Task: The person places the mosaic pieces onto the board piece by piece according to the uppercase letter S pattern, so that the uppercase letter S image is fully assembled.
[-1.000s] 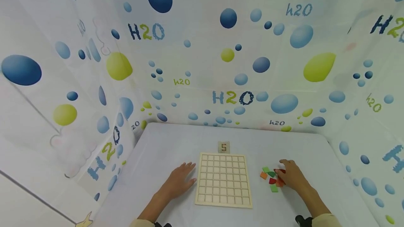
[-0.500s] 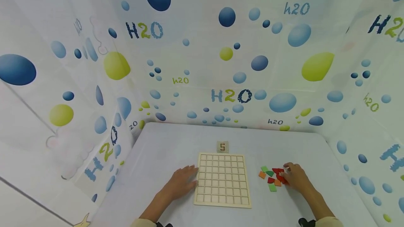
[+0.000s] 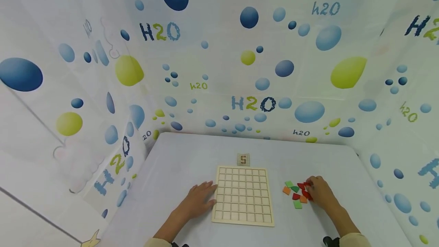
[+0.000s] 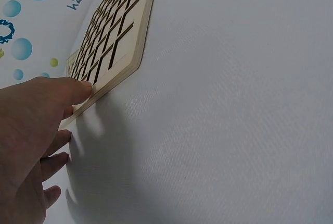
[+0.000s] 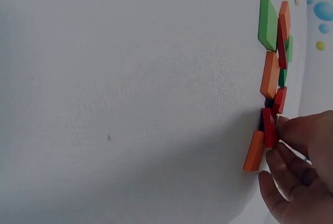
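Note:
A pale wooden grid board with square cells lies on the white table. My left hand rests at its left edge, fingers fairly straight; in the left wrist view, the thumb lies on the board's rim. To the board's right is a loose cluster of small flat tiles, among them a light green tile, an orange tile and a dark green tile. My right hand is at the cluster's right side, thumb and fingertips pinching a red tile. Its fingers partly cover the neighbouring tiles.
A small patterned card marked with a figure like a 5 lies just behind the board. White curtain walls printed with blue and green bubbles and H2O lettering surround the table at the back and sides.
My right hand has drawn back slightly from over the tiles, and its thumb and fingers have come together at a red tile. My left hand has moved right to the board's edge.

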`<action>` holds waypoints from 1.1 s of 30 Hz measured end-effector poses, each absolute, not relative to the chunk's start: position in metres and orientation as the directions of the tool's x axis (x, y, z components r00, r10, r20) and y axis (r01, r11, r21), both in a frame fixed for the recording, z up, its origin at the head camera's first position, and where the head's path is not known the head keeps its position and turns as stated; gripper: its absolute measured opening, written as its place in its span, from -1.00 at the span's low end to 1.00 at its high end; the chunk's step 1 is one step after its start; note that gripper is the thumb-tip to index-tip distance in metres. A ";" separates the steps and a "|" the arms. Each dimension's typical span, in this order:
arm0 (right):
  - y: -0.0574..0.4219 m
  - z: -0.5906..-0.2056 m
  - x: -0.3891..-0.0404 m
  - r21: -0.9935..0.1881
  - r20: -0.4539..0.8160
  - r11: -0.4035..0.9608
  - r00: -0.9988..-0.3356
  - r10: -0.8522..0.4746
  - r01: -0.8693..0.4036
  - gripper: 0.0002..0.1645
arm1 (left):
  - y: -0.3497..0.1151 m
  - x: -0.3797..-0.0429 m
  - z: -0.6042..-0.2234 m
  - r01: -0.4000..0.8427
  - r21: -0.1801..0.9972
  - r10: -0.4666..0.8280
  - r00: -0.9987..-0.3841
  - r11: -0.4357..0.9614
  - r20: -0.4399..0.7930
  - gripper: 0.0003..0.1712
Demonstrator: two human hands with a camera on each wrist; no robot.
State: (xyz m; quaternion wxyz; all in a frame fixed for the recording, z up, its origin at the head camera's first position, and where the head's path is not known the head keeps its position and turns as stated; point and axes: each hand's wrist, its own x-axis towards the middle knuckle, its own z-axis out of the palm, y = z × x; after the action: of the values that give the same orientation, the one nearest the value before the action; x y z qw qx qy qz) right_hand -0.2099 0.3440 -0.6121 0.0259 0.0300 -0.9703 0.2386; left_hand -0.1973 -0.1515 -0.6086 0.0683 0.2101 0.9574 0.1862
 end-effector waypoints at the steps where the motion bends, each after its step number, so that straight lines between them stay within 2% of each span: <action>1: 0.344 -0.611 -0.211 -0.467 0.058 0.882 -0.997 -0.041 -0.063 -0.78 | -0.152 -0.197 -0.609 0.379 0.383 0.428 -0.902 0.842 -0.049 -0.32; 9: 0.351 -0.599 -0.215 -0.552 -0.007 0.828 -0.993 0.115 0.100 -0.69 | -0.153 -0.198 -0.614 0.391 0.376 0.438 -0.898 0.840 -0.042 -0.31; 12: 0.355 -0.600 -0.215 -0.564 -0.002 0.818 -0.990 0.142 0.118 -0.70 | -0.153 -0.199 -0.614 0.392 0.375 0.438 -0.898 0.840 -0.042 -0.31; 16: 0.358 -0.604 -0.213 -0.564 -0.001 0.822 -0.995 0.097 0.080 -0.70 | -0.153 -0.198 -0.613 0.383 0.381 0.434 -0.899 0.841 -0.055 -0.31; 22: 0.362 -0.600 -0.212 -0.571 -0.065 0.821 -0.998 -0.012 0.027 -0.58 | -0.152 -0.195 -0.610 0.378 0.389 0.428 -0.902 0.840 -0.049 -0.31; 27: 0.364 -0.601 -0.213 -0.570 -0.105 0.821 -0.994 -0.023 0.041 -0.58 | -0.152 -0.194 -0.608 0.376 0.397 0.427 -0.903 0.837 -0.045 -0.32; 33: 0.362 -0.607 -0.216 -0.547 -0.080 0.836 -0.997 -0.006 0.039 -0.62 | -0.153 -0.198 -0.611 0.374 0.396 0.425 -0.904 0.838 -0.047 -0.33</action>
State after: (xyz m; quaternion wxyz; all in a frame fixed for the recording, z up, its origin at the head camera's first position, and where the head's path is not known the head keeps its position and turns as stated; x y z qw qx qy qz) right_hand -0.2162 0.3621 -0.6072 -0.0395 -0.0086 -0.9573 0.2863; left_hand -0.1978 -0.1532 -0.6107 0.0668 0.2090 0.9564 0.1926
